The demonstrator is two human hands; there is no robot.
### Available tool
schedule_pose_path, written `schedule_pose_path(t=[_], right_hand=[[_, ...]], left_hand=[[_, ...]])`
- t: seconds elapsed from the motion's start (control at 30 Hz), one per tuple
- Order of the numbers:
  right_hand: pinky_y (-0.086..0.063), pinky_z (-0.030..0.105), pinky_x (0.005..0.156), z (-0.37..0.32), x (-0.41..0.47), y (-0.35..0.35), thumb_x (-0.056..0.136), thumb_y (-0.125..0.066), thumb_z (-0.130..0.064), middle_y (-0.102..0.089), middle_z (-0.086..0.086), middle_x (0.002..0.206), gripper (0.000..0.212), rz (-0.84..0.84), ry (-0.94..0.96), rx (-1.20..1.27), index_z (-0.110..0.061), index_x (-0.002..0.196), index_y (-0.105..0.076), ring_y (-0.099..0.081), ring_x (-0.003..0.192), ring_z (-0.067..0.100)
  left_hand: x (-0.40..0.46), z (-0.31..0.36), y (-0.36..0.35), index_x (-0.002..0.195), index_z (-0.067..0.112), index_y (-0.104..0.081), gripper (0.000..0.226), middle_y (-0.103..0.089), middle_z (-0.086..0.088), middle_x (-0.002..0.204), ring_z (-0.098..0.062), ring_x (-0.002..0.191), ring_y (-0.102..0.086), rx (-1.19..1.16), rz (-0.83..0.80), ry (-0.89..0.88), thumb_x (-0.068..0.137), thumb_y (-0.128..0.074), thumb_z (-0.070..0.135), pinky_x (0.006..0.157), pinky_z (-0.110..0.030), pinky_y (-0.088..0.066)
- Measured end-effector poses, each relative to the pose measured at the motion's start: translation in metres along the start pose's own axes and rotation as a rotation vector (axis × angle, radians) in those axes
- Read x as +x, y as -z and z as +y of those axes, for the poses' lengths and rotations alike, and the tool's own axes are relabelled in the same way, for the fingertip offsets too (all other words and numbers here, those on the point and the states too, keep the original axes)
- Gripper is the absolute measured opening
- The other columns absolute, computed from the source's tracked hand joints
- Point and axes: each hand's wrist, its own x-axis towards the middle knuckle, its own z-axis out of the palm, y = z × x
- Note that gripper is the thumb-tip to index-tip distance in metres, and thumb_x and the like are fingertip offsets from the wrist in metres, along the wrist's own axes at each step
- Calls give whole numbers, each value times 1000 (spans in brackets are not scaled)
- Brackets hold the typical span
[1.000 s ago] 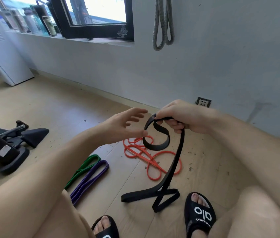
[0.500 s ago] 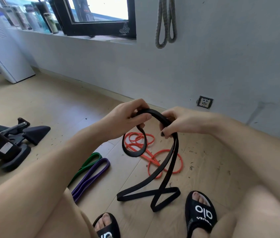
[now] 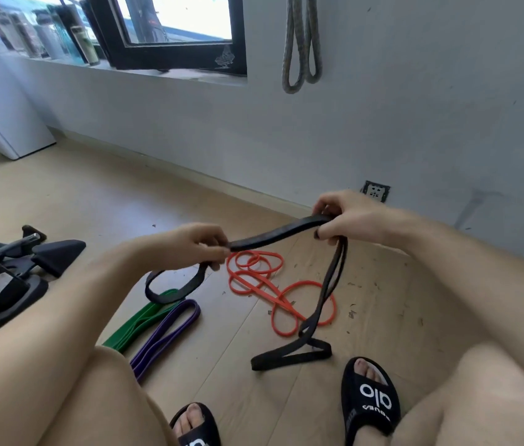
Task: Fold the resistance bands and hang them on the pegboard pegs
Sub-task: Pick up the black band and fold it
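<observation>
Right now the black band (image 3: 273,235) is stretched between both hands, its held span running nearly level from the left hand (image 3: 204,244) up and across to the right hand (image 3: 347,220), so its long axis lies side to side in front of the person. The left hand is curled round the band, with a short loop drooping below and to the outside of it. The right hand pinches the other end of the span, and from under it two long strands hang down to the floor, ending in a flat loop beside the right sandal (image 3: 371,400). By my reading, the coming fold turns on that hanging length: it lies below the right hand, which is nearer to it, and must be gathered up toward the held span.

Beneath the gap between the hands, an orange band (image 3: 273,289) lies tangled on the floor. Below the left hand, a green band (image 3: 141,320) and a purple band (image 3: 170,329) lie flat side by side. Above the right hand, a grey band (image 3: 301,46) hangs on the wall; its peg is out of view.
</observation>
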Motion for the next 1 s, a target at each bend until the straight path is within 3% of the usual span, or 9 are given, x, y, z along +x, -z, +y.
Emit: schedule_pose_path(t=[0.1,0.27,0.4,0.5,0.6,0.7,0.8,0.93,1.0], right_hand=[[-55,30,67,-19,-2,-4,83,-74,-4,-70,8,87,24,31,78,52,-15,102,-66,-63,68,13],[-50,24,62,-47,1,-20,79,-75,-6,-71,4,87,25,49,206,21,-19,99,-67,-61,71,11],[-43,18,60,-58,6,-30,75,-74,-5,-69,-3,79,28,69,239,5,-22,95,-66,-59,66,6],[-48,26,62,-57,10,-29,72,-72,-4,-71,-1,79,29,97,247,2,-22,94,-64,-61,66,9],[-49,22,59,-52,7,-23,76,-74,-5,-71,0,79,29,70,231,-28,-18,99,-63,-62,63,6],[-45,17,57,-44,5,-18,78,-78,-11,-70,-5,77,29,38,192,-111,-22,100,-64,-59,59,0],[-48,27,64,-37,6,-14,79,-80,-16,-69,0,85,27,20,154,-185,-24,100,-65,-63,75,13],[-40,27,61,-17,4,-7,82,-78,-18,-62,-3,85,23,-48,50,-314,-23,98,-62,-58,78,13],[-40,29,61,-7,4,-3,81,-78,-17,-62,-2,84,21,-36,19,-342,-25,92,-62,-58,78,16]], left_hand=[[0,4,-5,101,27,-62,4,-69,8,93,-16,93,-65,227,-138,54,101,-63,32,89,-35,-49],[2,19,-12,137,30,-55,53,-66,9,129,-6,125,-60,-120,-109,-81,90,-79,24,109,-30,-48],[4,49,-22,125,12,-62,41,-72,-4,114,-15,107,-68,-371,35,-333,88,-78,18,98,-31,-54],[4,58,-25,110,12,-68,30,-74,-15,104,-30,102,-71,-323,144,-386,84,-74,25,102,-49,-54],[4,54,-18,105,13,-70,20,-75,-7,93,-33,97,-71,-251,177,-385,89,-73,24,98,-59,-51],[2,54,-14,104,12,-70,15,-73,-1,87,-22,89,-74,-225,216,-369,94,-72,23,96,-55,-55],[-1,58,-10,98,16,-68,4,-70,2,80,-17,84,-73,-177,243,-404,99,-66,19,95,-50,-56],[-8,49,4,95,13,-65,19,-64,2,77,-23,79,-67,-271,284,-389,97,-65,32,90,-54,-55],[-11,38,11,99,8,-65,23,-63,-2,79,-20,78,-67,-330,306,-365,97,-64,30,85,-47,-58]])
